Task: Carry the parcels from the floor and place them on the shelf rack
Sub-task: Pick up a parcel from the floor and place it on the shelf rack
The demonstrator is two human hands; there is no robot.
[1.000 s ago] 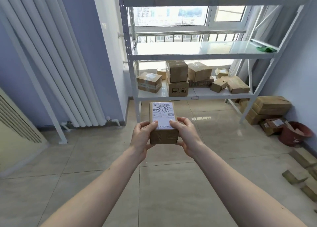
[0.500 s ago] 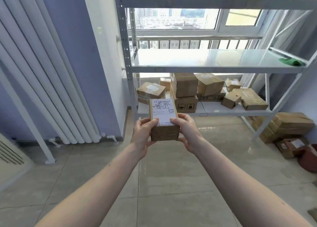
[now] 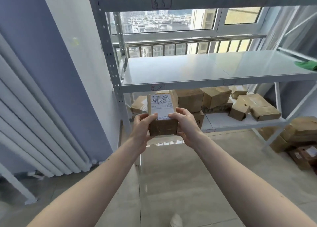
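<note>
Holding a small cardboard parcel (image 3: 162,117) out in front at arm's length, the left hand (image 3: 141,130) and right hand (image 3: 186,126) are each closed on one side of it, thumbs on the labelled top and fingers wrapped beneath. The parcel sits level between them, its long axis pointing away from the person toward the shelf rack (image 3: 202,87), and neither hand looks clearly nearer the rack than the other.

The rack stands straight ahead. Its middle shelf (image 3: 197,68) lies just above and beyond the parcel and is bare apart from a green cloth (image 3: 306,65) at the far right. The lower shelf (image 3: 243,123), behind and level with the parcel, already carries several boxes (image 3: 216,100). More boxes (image 3: 298,137) sit on the floor (image 3: 188,183) to the right.

The coming move likely turns on height: up and forward for the open shelf, or straight ahead into the crowded one.
</note>
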